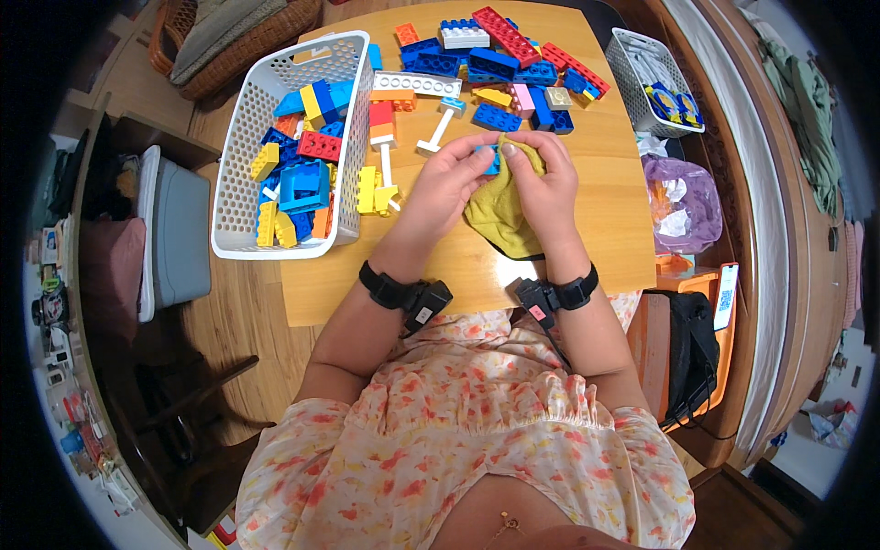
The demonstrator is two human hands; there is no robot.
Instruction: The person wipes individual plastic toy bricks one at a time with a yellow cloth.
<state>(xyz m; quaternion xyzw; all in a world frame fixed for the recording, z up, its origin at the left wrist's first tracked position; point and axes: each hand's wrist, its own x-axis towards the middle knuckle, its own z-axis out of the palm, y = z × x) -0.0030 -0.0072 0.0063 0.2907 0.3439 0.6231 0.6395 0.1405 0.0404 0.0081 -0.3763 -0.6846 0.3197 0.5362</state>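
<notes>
Between the fingers of my left hand point(450, 175) is a small light-blue toy brick point(492, 162), partly hidden by the fingers and cloth. My right hand point(546, 182) grips a yellow-green cloth point(502, 213) and presses it against the brick's right side. The cloth's lower part hangs over the wooden table point(605, 240), where its dark edge shows. Just beyond my hands lie a dark-blue brick point(496, 117) and a white post piece point(440, 130) with a light-blue brick on its end. Left of my left hand are several yellow bricks point(375, 192) and another white post piece point(386, 161).
A white perforated basket point(289, 253) holding mixed bricks stands at the table's left. Loose bricks, including a long red one point(507, 36) and a long white one point(416, 84), cover the far side. Another basket point(660, 127) and a purple bag point(680, 206) sit beyond the right edge.
</notes>
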